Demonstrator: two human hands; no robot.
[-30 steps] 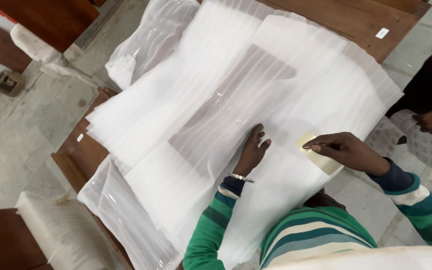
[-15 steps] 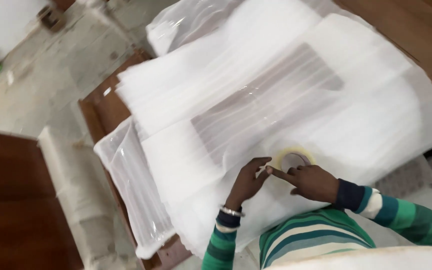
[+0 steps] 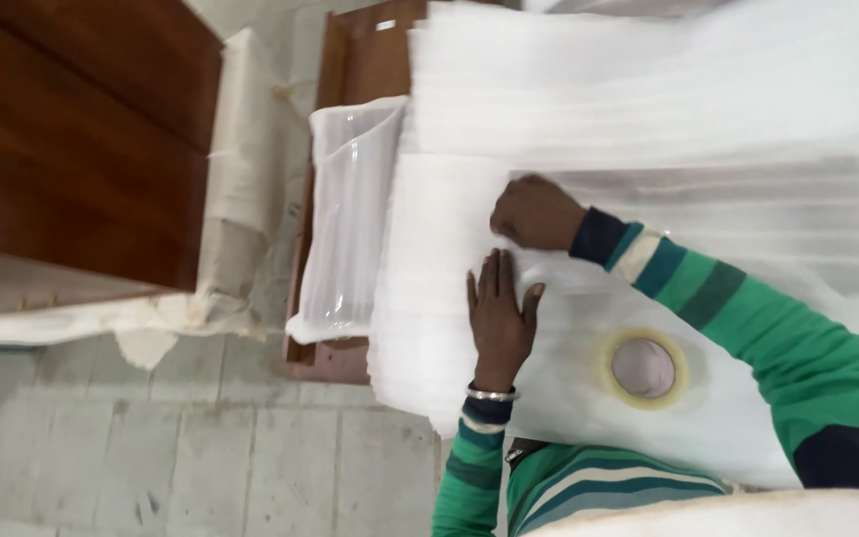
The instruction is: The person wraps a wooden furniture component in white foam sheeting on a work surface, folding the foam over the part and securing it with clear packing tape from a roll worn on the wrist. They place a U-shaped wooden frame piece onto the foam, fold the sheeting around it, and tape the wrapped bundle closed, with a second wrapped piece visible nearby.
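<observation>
White foam sheets (image 3: 648, 89) cover a brown wooden board (image 3: 362, 60). My left hand (image 3: 499, 318) lies flat on the foam with its fingers straight and holds nothing. Just above it, my right hand (image 3: 534, 214) rests knuckles up on a fold of the foam, fingers curled under; whether it pinches anything is hidden. A yellowish roll of tape (image 3: 645, 369) lies flat on the foam to the right of my left wrist, under my right forearm, and neither hand touches it.
A clear plastic bag (image 3: 350, 219) hangs over the board's left edge. Further left stands a large dark wooden panel (image 3: 82, 149) edged with cream wrapping (image 3: 236, 199). Grey tiled floor (image 3: 201, 457) shows below.
The view has swung round. My right hand has let go of the tape roll, which now lies on the foam, and moved up to the fold. My left hand has flattened beside it.
</observation>
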